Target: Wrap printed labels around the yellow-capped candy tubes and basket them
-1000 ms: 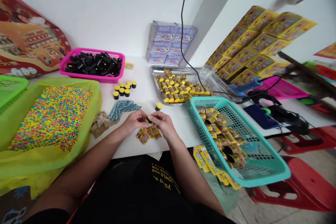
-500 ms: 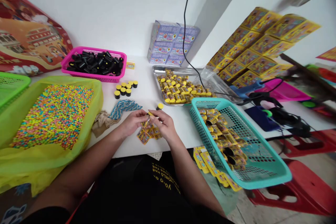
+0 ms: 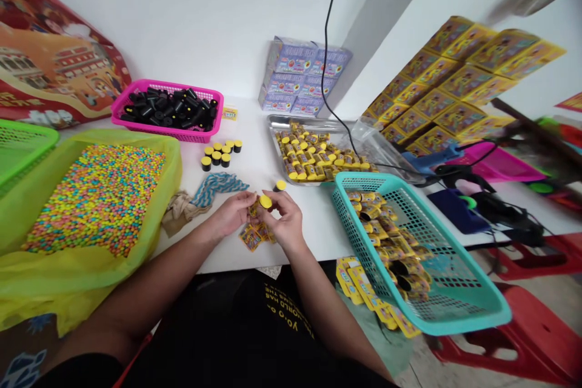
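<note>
My left hand (image 3: 231, 212) and my right hand (image 3: 285, 218) meet over the white table (image 3: 254, 163), both pinched on a small yellow-capped tube (image 3: 264, 202) with a yellow printed label around it. Under my hands lies a little pile of yellow labels (image 3: 253, 235). One more capped tube (image 3: 280, 185) stands just beyond my right hand. Several yellow-capped black tubes (image 3: 220, 153) stand in a cluster further back.
A yellow-lined bin of coloured candy beads (image 3: 97, 194) sits left. A pink basket (image 3: 169, 132) holds black tubes. A metal tray (image 3: 277, 127) and teal basket (image 3: 454, 291) hold labelled tubes. Purple boxes (image 3: 302, 76), yellow boxes (image 3: 459, 88), a striped cloth (image 3: 217, 185), cables and red stools are right.
The tube in my hands has turned so its yellow cap faces up, and my hands have lifted slightly. The view has drifted a little to the right.
</note>
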Tool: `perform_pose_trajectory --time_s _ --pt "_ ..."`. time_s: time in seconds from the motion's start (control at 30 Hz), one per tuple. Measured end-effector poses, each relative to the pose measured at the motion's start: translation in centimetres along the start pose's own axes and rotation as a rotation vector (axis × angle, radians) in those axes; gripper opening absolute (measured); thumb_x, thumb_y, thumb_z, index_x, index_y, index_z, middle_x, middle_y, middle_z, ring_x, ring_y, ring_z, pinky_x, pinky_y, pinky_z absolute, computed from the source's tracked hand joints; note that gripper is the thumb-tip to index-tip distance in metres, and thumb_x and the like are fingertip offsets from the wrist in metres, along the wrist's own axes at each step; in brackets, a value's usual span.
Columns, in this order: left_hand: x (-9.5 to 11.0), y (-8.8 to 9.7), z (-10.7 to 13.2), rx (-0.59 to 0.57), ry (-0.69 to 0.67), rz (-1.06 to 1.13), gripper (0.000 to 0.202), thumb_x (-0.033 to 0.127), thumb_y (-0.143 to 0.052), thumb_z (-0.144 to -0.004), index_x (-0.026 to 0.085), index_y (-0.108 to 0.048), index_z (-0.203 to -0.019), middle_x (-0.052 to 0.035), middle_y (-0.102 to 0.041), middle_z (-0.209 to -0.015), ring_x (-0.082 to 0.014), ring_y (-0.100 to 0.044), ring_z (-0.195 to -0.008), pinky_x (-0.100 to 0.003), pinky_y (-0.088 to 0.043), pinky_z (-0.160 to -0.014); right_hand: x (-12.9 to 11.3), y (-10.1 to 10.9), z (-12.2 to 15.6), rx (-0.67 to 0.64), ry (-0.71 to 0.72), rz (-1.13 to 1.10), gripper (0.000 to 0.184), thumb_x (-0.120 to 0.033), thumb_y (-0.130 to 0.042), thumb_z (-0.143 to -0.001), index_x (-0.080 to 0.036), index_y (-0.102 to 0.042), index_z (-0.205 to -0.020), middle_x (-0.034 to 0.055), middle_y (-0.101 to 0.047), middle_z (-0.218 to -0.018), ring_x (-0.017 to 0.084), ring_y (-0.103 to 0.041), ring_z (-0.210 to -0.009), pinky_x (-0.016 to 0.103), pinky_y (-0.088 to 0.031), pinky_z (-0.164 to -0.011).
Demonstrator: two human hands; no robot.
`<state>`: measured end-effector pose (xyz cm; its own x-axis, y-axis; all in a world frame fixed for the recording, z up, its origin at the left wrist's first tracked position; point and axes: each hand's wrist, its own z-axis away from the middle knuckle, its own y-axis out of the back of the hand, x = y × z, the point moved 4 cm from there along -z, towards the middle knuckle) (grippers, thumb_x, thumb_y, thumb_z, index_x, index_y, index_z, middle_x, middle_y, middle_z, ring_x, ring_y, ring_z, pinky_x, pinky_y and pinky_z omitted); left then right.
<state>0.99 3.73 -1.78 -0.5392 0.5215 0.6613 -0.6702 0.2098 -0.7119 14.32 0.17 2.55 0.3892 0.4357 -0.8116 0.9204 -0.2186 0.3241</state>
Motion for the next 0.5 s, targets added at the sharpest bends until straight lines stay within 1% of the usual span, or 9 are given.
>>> perform_pose_trajectory --time_s 0.07,0.13,0.2,0.23,0.27,0.33,0.43,0.5 --pt "-0.3 0.3 -0.2 0.028 0.050 -0.014 0.035 0.041 -0.081 -0.069 0.013 -0.063 -0.078 -0.0048 -0.066 -0.070 -0.0142 -0.063 -0.061 -0.024 -0.050 -0.057 -0.5 0.0 0.2 0.047 0.128 0.112 0.028 -0.023 -0.066 -0.076 -0.023 -0.066 -0.104 0.0024 -0.061 -0.084 0.016 -0.058 -0.071 0.033 -0.053 -0.069" --pt "-0.6 0.4 -0.3 0.017 0.125 -0.033 0.040 0.051 -0.073 -0.075 0.012 -0.065 -0.077 -0.0063 -0.066 -0.066 -0.0137 -0.061 -0.055 -0.023 -0.046 -0.050 -0.7 -0.1 0.6 0.082 0.252 0.205 0.029 -0.019 -0.063 -0.078 -0.023 -0.064 -0.107 0.0048 -0.062 -0.089 0.019 -0.059 -0.078 0.036 -0.053 -0.073" --pt "-0.9 0.4 -0.3 -0.013 0.170 -0.029 0.044 0.055 -0.067 -0.078 0.012 -0.064 -0.074 -0.0059 -0.064 -0.062 -0.0130 -0.059 -0.050 -0.022 -0.041 -0.045 -0.7 -0.5 1.0 0.057 0.341 0.274 0.032 -0.018 -0.060 -0.081 -0.024 -0.062 -0.112 0.0072 -0.063 -0.095 0.021 -0.061 -0.085 0.038 -0.054 -0.076" --pt "-0.9 0.4 -0.3 -0.013 0.168 -0.012 0.042 0.053 -0.068 -0.079 0.012 -0.064 -0.073 -0.0048 -0.063 -0.061 -0.0122 -0.057 -0.048 -0.022 -0.040 -0.044 -0.7 -0.7 1.1 0.028 0.367 0.295 0.032 -0.018 -0.059 -0.082 -0.025 -0.062 -0.113 0.0080 -0.063 -0.097 0.022 -0.061 -0.088 0.039 -0.054 -0.077" --pt "-0.8 0.4 -0.3 0.000 0.152 0.012 0.038 0.050 -0.069 -0.079 0.012 -0.064 -0.072 -0.0036 -0.062 -0.060 -0.0113 -0.056 -0.048 -0.021 -0.040 -0.045 -0.6 -0.9 1.3 -0.001 0.378 0.303 0.032 -0.019 -0.060 -0.083 -0.025 -0.061 -0.114 0.0086 -0.063 -0.099 0.023 -0.061 -0.090 0.040 -0.055 -0.078" --pt "-0.6 0.5 -0.2 0.040 0.115 0.059 0.029 0.039 -0.073 -0.078 0.012 -0.065 -0.073 -0.0025 -0.063 -0.062 -0.0103 -0.057 -0.050 -0.021 -0.042 -0.049 -0.3 -0.9 1.3 -0.022 0.344 0.284 0.033 -0.025 -0.064 -0.084 -0.025 -0.061 -0.116 0.0094 -0.063 -0.102 0.023 -0.061 -0.091 0.041 -0.055 -0.079" --pt "-0.3 0.6 -0.2 0.067 0.082 0.089 0.019 0.029 -0.076 -0.075 0.012 -0.067 -0.077 -0.0031 -0.065 -0.067 -0.0107 -0.059 -0.056 -0.021 -0.044 -0.054 0.2 -0.8 1.0 -0.001 0.230 0.212 0.032 -0.032 -0.065 -0.085 -0.023 -0.062 -0.116 0.0086 -0.064 -0.099 0.022 -0.062 -0.088 0.038 -0.056 -0.076" --pt "-0.2 0.7 -0.3 0.074 0.079 0.093 0.017 0.026 -0.076 -0.074 0.011 -0.068 -0.079 -0.0039 -0.066 -0.069 -0.0109 -0.060 -0.058 -0.021 -0.045 -0.055 0.4 -0.9 0.9 0.006 0.199 0.199 0.026 -0.033 -0.063 -0.088 -0.023 -0.065 -0.112 0.0075 -0.064 -0.094 0.021 -0.062 -0.085 0.036 -0.056 -0.074"
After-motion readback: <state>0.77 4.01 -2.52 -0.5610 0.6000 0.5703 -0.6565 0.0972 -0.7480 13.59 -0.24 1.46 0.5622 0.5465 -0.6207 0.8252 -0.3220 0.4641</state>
